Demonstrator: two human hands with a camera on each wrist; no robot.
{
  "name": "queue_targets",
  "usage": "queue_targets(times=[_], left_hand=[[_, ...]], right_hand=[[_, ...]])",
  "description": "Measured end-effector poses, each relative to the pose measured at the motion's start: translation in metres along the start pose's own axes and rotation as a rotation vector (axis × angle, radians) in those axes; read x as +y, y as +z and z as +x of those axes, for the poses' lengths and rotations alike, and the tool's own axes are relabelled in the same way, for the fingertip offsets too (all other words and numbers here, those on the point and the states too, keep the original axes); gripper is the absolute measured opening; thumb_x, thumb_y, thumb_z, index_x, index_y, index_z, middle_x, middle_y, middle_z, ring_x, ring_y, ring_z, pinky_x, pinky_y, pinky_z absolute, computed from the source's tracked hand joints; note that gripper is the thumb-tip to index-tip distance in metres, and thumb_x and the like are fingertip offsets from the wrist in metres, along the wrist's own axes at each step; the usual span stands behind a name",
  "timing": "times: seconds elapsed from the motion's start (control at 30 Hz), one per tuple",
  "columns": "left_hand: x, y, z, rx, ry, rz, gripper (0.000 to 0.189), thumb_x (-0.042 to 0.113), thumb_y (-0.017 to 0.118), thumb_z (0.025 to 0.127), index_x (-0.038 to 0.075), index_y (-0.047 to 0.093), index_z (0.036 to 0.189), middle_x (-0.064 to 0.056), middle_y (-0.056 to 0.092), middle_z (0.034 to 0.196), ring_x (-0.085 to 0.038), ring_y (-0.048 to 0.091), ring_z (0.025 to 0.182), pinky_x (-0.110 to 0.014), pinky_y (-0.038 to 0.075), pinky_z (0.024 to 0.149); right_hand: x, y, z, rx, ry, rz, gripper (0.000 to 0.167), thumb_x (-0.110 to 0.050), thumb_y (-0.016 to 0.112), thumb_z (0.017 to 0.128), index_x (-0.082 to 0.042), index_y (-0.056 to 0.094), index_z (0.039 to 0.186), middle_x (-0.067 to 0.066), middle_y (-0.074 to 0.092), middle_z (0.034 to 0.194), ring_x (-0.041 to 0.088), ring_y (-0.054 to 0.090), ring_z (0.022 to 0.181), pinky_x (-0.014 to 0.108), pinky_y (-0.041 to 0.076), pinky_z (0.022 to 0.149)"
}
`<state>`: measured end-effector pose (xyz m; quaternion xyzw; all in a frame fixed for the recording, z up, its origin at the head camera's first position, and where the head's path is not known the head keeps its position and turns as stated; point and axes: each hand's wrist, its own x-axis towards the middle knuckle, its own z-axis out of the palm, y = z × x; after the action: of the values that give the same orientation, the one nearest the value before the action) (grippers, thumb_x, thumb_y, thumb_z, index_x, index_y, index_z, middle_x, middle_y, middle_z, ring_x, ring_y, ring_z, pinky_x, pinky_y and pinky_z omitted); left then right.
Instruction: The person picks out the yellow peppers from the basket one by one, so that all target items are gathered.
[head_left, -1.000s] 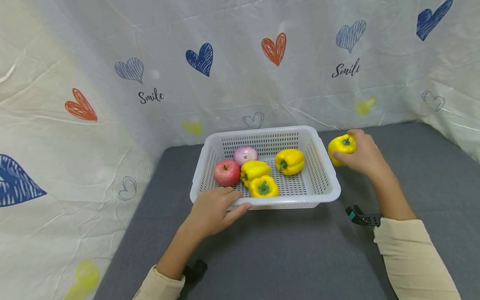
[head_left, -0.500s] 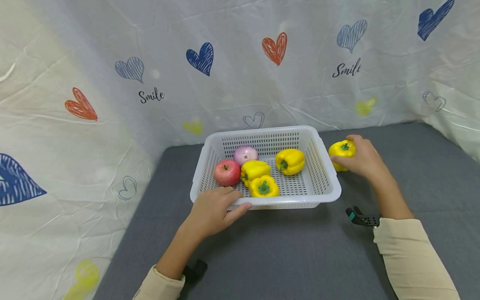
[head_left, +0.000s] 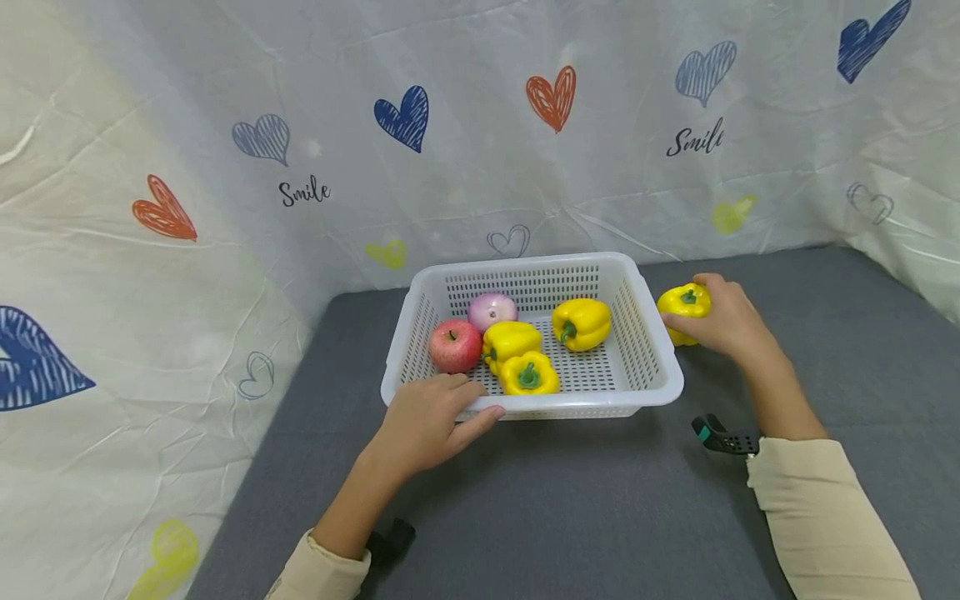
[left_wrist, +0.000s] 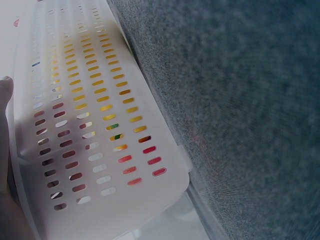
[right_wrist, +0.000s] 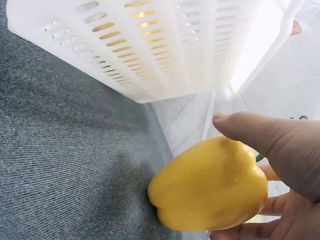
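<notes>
A white plastic basket stands on the grey cloth, holding a red apple, a purple onion and three yellow bell peppers. My left hand grips its near rim, fingers over the edge and thumb along the outside. To the right of the basket, my right hand holds another yellow bell pepper, upright with its stem up. Its thumb is on the basket side of the pepper, the fingers on the far side. In the right wrist view the pepper's base is down at the cloth, beside the basket's wall.
Grey cloth covers the table. A pale curtain with printed hearts hangs right behind the basket and along the left side. A black strap is on the right wrist.
My right hand has lowered the bell pepper slightly beside the basket, and the pepper has turned more upright. In the last half second it barely moves. The left hand stays on the rim.
</notes>
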<state>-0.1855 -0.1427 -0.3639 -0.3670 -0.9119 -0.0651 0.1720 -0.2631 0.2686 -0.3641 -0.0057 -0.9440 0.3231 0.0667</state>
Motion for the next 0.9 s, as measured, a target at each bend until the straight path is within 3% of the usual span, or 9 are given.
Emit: queue_targets(times=[0.33, 0.57, 0.67, 0.8, 0.9], left_hand=[[0.0, 0.001, 0.0, 0.008, 0.009, 0.006, 0.033, 0.049, 0.057, 0.097, 0.019, 0.07, 0.1, 0.007, 0.062, 0.084, -0.01, 0.055, 0.073, -0.027, 0.041, 0.061], [-0.001, -0.001, -0.001, 0.011, 0.002, 0.013, 0.033, 0.05, 0.058, 0.097, 0.02, 0.071, 0.099, 0.007, 0.061, 0.083, -0.01, 0.054, 0.073, -0.027, 0.04, 0.06], [-0.001, -0.001, -0.002, 0.01, 0.002, 0.007, 0.032, 0.05, 0.058, 0.096, 0.02, 0.07, 0.097, 0.008, 0.06, 0.082, -0.01, 0.054, 0.072, -0.027, 0.04, 0.059], [-0.002, 0.001, -0.002, 0.028, 0.008, 0.015, 0.032, 0.049, 0.058, 0.096, 0.019, 0.069, 0.095, 0.008, 0.058, 0.08, -0.01, 0.053, 0.07, -0.026, 0.038, 0.057], [-0.001, 0.001, -0.001, 0.046, 0.019, 0.017, 0.032, 0.049, 0.058, 0.096, 0.019, 0.068, 0.093, 0.007, 0.057, 0.079, -0.01, 0.053, 0.069, -0.026, 0.037, 0.056]], right_hand=[[-0.015, -0.007, -0.006, 0.041, -0.001, 0.001, 0.085, -0.039, 0.068, 0.091, 0.008, 0.028, 0.15, 0.039, 0.028, 0.145, 0.052, 0.037, 0.114, 0.068, 0.036, 0.092], [-0.059, -0.001, -0.018, 0.112, -0.13, 0.014, 0.066, -0.03, 0.063, 0.095, 0.004, 0.041, 0.146, 0.032, 0.034, 0.149, 0.053, 0.033, 0.13, 0.071, 0.029, 0.099], [-0.082, 0.006, -0.029, 0.039, -0.212, -0.026, 0.06, -0.026, 0.063, 0.095, 0.004, 0.046, 0.143, 0.03, 0.037, 0.148, 0.051, 0.035, 0.132, 0.069, 0.03, 0.101], [-0.11, 0.015, -0.047, -0.129, -0.346, -0.105, 0.054, -0.024, 0.068, 0.093, 0.001, 0.053, 0.139, 0.025, 0.044, 0.145, 0.045, 0.041, 0.13, 0.064, 0.034, 0.103], [-0.125, 0.021, -0.058, -0.194, -0.434, -0.158, 0.05, -0.023, 0.071, 0.092, -0.004, 0.058, 0.137, 0.02, 0.048, 0.144, 0.041, 0.044, 0.13, 0.06, 0.035, 0.105]])
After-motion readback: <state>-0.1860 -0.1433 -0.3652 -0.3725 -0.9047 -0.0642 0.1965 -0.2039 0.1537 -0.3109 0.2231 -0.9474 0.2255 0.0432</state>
